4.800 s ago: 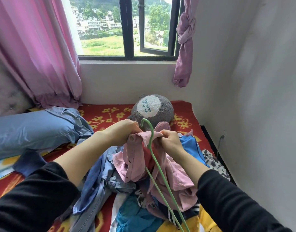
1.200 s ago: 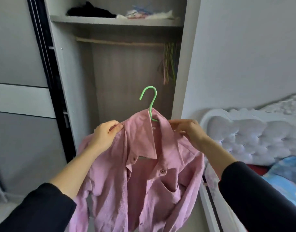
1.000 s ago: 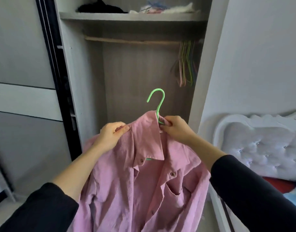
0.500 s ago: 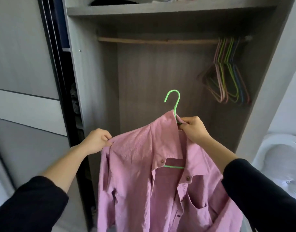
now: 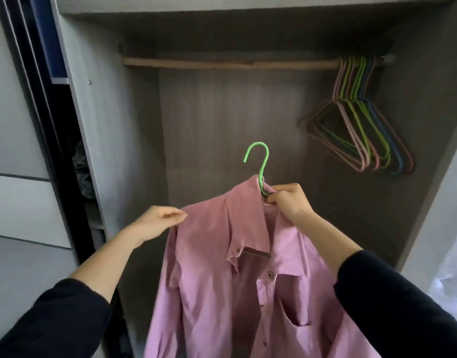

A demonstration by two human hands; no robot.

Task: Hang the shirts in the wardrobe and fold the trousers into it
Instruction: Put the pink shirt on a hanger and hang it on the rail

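Pink shirt (image 5: 222, 280) up in the air, right in front of the open wardrobe (image 5: 106, 125), not yet on the rail (image 5: 222, 63). Draped on a green hanger (image 5: 261, 164), with the hook poking up above the collar and well below the rail. Right grip (image 5: 289, 202) clenched around the neck of the hanger, just under the hook, with a bit of the collar squeezed in too. Shirt hanging down from that grip, front facing out, collar open, small buttons and a chest pocket showing. Most of the shirt below the right grip and to its left. Left grip (image 5: 157, 223) lower down and off to the left, fingertips bunched together right at the edge of the shirt's shoulder. Too blurry to tell if pinching the cloth or only touching it. Black sleeves (image 5: 403, 306) on both arms. Up high inside the wardrobe, a wooden rail going across from side to side. At the far right end of the rail, a bunch of spare hangers (image 5: 361, 135), pink, green and blue, packed close together. On the left, a dark gap beside the wardrobe wall with some cloth tucked in, hard to make out. Further left, a grey sliding door (image 5: 15, 151).
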